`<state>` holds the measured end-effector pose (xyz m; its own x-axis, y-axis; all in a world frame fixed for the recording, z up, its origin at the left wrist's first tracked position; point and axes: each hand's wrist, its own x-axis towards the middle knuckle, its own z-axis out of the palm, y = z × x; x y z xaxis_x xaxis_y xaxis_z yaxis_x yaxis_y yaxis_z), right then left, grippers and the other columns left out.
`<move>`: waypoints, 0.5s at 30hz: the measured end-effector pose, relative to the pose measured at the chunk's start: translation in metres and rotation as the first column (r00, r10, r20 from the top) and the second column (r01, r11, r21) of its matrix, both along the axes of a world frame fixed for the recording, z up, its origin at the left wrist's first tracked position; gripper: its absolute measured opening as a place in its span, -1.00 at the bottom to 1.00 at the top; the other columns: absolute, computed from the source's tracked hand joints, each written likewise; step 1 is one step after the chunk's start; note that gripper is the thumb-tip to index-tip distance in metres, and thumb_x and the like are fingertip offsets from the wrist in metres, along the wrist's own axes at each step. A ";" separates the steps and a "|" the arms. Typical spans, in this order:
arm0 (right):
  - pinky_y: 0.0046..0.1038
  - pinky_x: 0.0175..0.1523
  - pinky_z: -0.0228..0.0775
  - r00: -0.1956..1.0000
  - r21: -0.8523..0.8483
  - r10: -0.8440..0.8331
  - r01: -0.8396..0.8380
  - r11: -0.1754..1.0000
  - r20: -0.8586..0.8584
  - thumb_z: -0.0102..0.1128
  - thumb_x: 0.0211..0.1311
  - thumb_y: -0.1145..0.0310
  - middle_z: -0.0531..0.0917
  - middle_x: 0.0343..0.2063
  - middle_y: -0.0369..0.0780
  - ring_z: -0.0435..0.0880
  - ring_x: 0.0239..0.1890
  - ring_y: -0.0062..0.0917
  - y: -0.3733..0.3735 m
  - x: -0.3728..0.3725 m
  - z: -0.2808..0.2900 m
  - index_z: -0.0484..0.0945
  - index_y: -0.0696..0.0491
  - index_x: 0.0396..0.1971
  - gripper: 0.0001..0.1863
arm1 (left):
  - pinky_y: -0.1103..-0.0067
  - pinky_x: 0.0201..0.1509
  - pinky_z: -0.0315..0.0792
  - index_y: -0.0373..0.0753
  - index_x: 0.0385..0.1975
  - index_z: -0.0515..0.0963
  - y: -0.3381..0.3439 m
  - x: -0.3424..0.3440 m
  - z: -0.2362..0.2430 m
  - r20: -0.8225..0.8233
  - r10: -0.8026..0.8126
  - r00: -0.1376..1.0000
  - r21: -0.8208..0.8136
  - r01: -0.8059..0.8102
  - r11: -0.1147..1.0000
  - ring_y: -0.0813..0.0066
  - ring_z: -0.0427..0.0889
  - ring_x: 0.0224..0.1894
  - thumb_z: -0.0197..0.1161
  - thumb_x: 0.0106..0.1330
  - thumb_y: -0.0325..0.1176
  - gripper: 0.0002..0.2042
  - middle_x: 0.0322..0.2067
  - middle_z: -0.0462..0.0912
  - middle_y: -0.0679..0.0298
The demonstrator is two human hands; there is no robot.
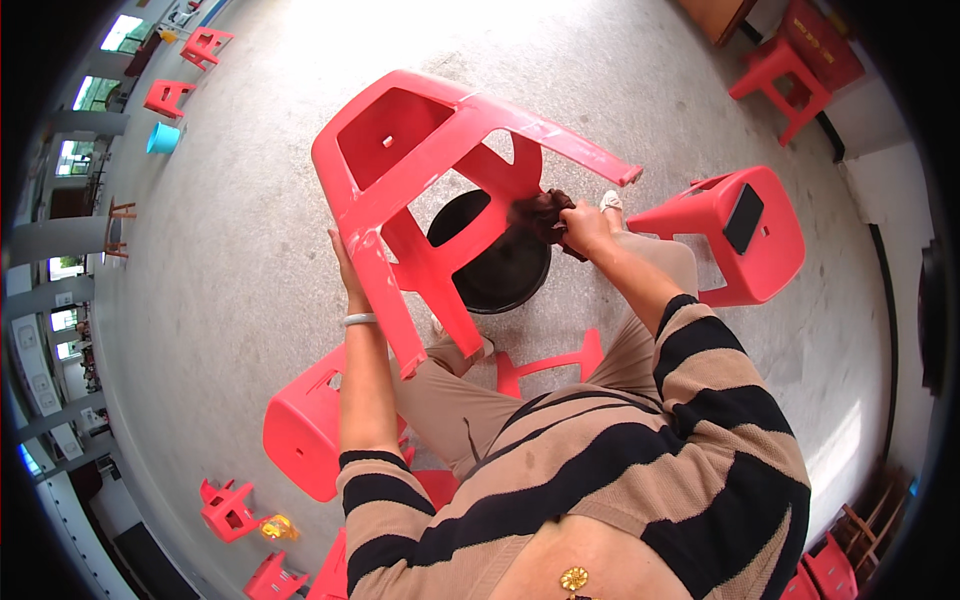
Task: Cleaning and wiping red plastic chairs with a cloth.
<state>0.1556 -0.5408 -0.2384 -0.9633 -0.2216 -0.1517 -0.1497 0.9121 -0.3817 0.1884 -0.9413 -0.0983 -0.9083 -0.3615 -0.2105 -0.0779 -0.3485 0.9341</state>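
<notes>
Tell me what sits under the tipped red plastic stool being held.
A round black basin sits on the grey concrete floor under the red plastic stool. The stool's legs cover part of its rim; its contents cannot be made out.

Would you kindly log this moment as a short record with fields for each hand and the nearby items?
left hand: grips a leg of the tipped red plastic stool
right hand: presses a dark cloth against the stool's frame
below stool: black basin on the concrete floor
right side: second red stool lying on its side, dark flat object on its seat
far left: blue bucket
</notes>
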 end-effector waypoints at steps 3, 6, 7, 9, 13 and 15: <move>-0.13 -0.08 0.58 1.000 -0.039 -0.023 0.023 0.999 0.007 0.38 -0.02 0.29 0.65 -0.27 -0.09 0.71 -0.18 -0.12 -0.011 0.008 0.000 0.71 -0.16 -0.32 -0.81 | 0.55 0.08 0.52 -0.27 0.15 0.49 0.005 -0.017 0.042 0.058 -0.113 0.992 0.078 0.108 0.991 0.53 0.64 -0.09 -0.05 0.50 0.24 -0.37 -0.06 0.67 0.28; -0.14 -0.07 0.59 0.997 -0.096 -0.038 0.045 0.994 0.067 0.37 -0.05 0.27 0.68 -0.26 -0.10 0.72 -0.19 -0.12 -0.025 0.019 -0.003 0.72 -0.18 -0.28 -0.76 | 0.56 0.12 0.49 -0.33 0.07 0.55 0.016 -0.044 0.087 0.103 -0.181 0.978 -0.130 0.194 0.972 0.54 0.63 -0.05 0.06 0.50 0.14 -0.44 -0.09 0.67 0.24; -0.14 -0.07 0.60 0.993 -0.134 -0.047 0.061 0.989 0.110 0.36 -0.05 0.27 0.68 -0.25 -0.10 0.73 -0.18 -0.13 -0.028 0.025 -0.004 0.72 -0.18 -0.28 -0.75 | 0.57 0.07 0.48 -0.36 -0.01 0.59 0.038 -0.049 0.111 0.132 -0.179 0.975 -0.169 0.200 0.965 0.56 0.62 -0.11 0.13 0.47 0.14 -0.43 -0.17 0.68 0.26; -0.14 -0.07 0.60 0.992 -0.152 0.003 0.016 0.988 0.126 0.35 -0.06 0.26 0.70 -0.25 -0.12 0.73 -0.16 -0.14 -0.044 0.032 -0.002 0.73 -0.20 -0.26 -0.74 | 0.58 0.04 0.48 -0.33 -0.05 0.60 0.050 -0.062 0.135 0.116 -0.286 0.951 -0.279 0.308 0.909 0.55 0.62 -0.14 0.23 0.40 0.16 -0.44 -0.23 0.67 0.28; -0.13 -0.06 0.58 0.960 -0.192 0.052 0.002 0.981 0.275 0.36 -0.08 0.25 0.67 -0.27 -0.10 0.70 -0.18 -0.10 -0.068 0.047 -0.004 0.70 -0.16 -0.26 -0.71 | 0.55 0.03 0.49 -0.37 -0.08 0.60 0.051 -0.091 0.129 0.310 -0.342 0.887 -0.477 0.456 0.751 0.51 0.63 -0.11 0.31 0.32 0.18 -0.40 -0.22 0.67 0.22; -0.14 -0.06 0.57 0.977 -0.196 0.050 -0.008 0.981 0.207 0.36 -0.09 0.25 0.65 -0.26 -0.12 0.69 -0.17 -0.11 -0.072 0.055 -0.012 0.70 -0.17 -0.27 -0.72 | 0.50 0.03 0.52 -0.42 -0.08 0.57 0.068 -0.095 0.126 0.303 -0.400 0.865 -0.665 0.492 0.562 0.43 0.65 -0.09 0.38 0.22 0.23 -0.32 -0.20 0.67 0.13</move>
<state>0.2109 -0.6125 -0.2502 -0.9071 -0.2939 -0.3013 -0.0728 0.8147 -0.5753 0.0934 -0.8729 0.0281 -0.9839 0.0074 -0.1783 -0.1494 0.5120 0.8459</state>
